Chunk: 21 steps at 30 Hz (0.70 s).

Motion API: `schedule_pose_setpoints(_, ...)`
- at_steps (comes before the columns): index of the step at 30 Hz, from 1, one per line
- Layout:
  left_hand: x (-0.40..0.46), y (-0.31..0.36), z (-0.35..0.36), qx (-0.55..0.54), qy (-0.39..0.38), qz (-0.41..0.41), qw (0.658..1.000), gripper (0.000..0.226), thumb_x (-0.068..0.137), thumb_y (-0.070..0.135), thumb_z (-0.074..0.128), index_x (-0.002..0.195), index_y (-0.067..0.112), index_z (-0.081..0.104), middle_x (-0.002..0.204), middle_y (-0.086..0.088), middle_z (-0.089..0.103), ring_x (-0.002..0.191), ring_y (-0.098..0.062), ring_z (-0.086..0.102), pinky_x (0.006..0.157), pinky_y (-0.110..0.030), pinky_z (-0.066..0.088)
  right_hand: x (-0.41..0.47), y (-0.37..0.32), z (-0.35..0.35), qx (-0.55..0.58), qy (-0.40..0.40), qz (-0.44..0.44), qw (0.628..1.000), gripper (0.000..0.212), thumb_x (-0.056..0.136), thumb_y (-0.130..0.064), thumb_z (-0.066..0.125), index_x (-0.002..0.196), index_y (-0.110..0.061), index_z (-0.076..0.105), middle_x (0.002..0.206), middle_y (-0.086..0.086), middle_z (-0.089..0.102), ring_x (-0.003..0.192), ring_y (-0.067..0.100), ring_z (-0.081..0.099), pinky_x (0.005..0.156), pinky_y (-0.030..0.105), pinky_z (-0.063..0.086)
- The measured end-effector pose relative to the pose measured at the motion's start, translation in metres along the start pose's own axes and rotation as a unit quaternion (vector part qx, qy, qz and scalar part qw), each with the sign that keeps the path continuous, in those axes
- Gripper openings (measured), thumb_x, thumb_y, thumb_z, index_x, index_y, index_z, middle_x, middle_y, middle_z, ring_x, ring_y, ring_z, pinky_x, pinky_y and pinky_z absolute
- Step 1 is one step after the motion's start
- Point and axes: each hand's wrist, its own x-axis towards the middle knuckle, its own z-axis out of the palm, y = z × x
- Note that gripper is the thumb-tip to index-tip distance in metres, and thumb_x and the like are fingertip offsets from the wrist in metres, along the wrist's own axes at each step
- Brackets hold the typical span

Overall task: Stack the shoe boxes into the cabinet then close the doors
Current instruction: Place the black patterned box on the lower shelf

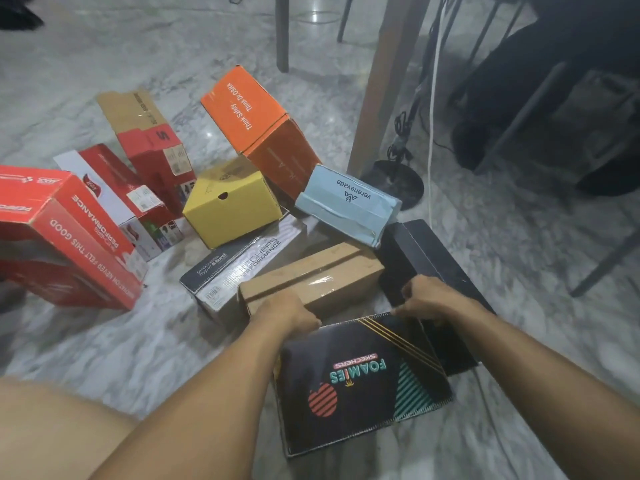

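I held the Foamies box (363,382) by its far edge, low over the marble floor (173,50), right in front of me. My left hand (287,311) curled over the far left corner, fingers tucked down behind the lid; my right hand (424,297) pinched the far right corner. The box was black, its lid printed with "FOAMIES" in teal and "SKECHERS" in red, upside down to me, with a red striped circle, teal diagonal stripes and thin gold lines across one corner. Its edges looked zigzag-cut.

Just beyond my left hand lay a plain brown box (311,282), flat, with clear tape shining on its top. It leaned against a grey Skechers box (239,268) to its left. A black box (426,271) lay to the right, just beside my right hand and partly under the Foamies box's corner.

Further off, a yellow box (232,209) sat tilted on the grey one, and a pale blue box (349,206) marked "veranevada" rested behind the brown one. An orange box (256,123) stood tilted behind them. To the left were three red boxes: a tall one (152,147) with a brown upper part, a red-and-white one (117,199), and a large one (65,240) nearest me, tipped on its edge.

A wooden desk leg (384,84) rose behind the pile, with cables (431,133) beside it.
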Motion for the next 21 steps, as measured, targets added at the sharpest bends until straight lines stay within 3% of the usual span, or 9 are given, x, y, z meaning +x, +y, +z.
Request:
schedule_pose_setpoints(4,-0.01,-0.017,0.01,0.008,-0.083,-0.082,0.993,0.051,0.09,0.036,0.063,0.129,0.004,0.055,0.132,-0.015,0.057,0.118,-0.028,0.058,0.083,-0.029,0.047,-0.011,0.007,0.024,-0.04,-0.029,0.031,0.998,0.07,0.079,-0.047,0.073,0.134,-0.011,0.048,0.13,0.012,0.059,0.114,0.029,0.06,0.09,0.036,0.052)
schedule_pose_setpoints(6,-0.015,-0.021,0.013,0.006,-0.125,-0.097,0.987,0.059,0.095,0.037,0.058,0.141,0.003,0.042,0.146,-0.015,0.044,0.13,-0.027,0.049,0.095,-0.031,0.044,-0.011,0.012,0.035,-0.03,-0.048,0.043,0.997,0.093,0.076,-0.049,0.075,0.149,-0.014,0.029,0.139,0.013,0.054,0.123,0.031,0.055,0.097,0.037,0.047)
schedule_pose_setpoints(8,-0.021,-0.025,0.016,-0.043,-0.19,-0.117,0.974,0.068,0.096,0.036,0.055,0.149,0.005,0.026,0.155,-0.018,0.028,0.137,-0.034,0.039,0.098,-0.04,0.041,-0.012,0.014,0.045,-0.014,-0.065,0.054,0.996,0.112,0.074,-0.049,0.075,0.155,-0.013,0.007,0.144,0.015,0.048,0.129,0.031,0.05,0.103,0.037,0.044)
schedule_pose_setpoints(10,-0.022,-0.032,0.019,-0.096,-0.242,-0.14,0.955,0.079,0.092,0.037,0.062,0.152,0.01,0.018,0.158,-0.02,0.018,0.137,-0.043,0.036,0.098,-0.052,0.042,-0.014,0.015,0.052,0.016,-0.074,0.064,0.995,0.116,0.075,-0.047,0.075,0.154,-0.009,-0.001,0.145,0.017,0.046,0.129,0.032,0.049,0.106,0.037,0.042)
schedule_pose_setpoints(13,-0.023,-0.042,0.024,-0.114,-0.271,-0.132,0.947,0.079,0.085,0.035,0.069,0.149,0.015,0.028,0.157,-0.016,0.021,0.139,-0.036,0.035,0.104,-0.06,0.038,-0.016,0.015,0.058,0.039,-0.064,0.067,0.995,0.117,0.075,-0.045,0.076,0.153,-0.01,-0.003,0.141,0.017,0.049,0.125,0.033,0.053,0.105,0.039,0.044)
schedule_pose_setpoints(17,-0.03,-0.048,0.023,-0.147,-0.255,-0.118,0.948,0.067,0.084,0.025,0.069,0.143,0.016,0.038,0.155,-0.01,0.029,0.136,-0.032,0.039,0.104,-0.06,0.038,-0.018,0.019,0.059,0.056,-0.026,0.056,0.997,0.103,0.076,-0.042,0.076,0.152,-0.018,0.012,0.133,0.015,0.056,0.118,0.033,0.057,0.101,0.042,0.047)
schedule_pose_setpoints(21,-0.039,-0.047,0.017,-0.169,-0.242,-0.106,0.95,0.069,0.082,0.024,0.073,0.141,0.013,0.039,0.151,-0.013,0.034,0.133,-0.036,0.042,0.101,-0.06,0.041,-0.034,0.021,0.044,0.05,0.02,0.024,0.998,0.095,0.072,-0.047,0.076,0.148,-0.026,0.024,0.132,0.013,0.058,0.118,0.033,0.057,0.099,0.039,0.047)
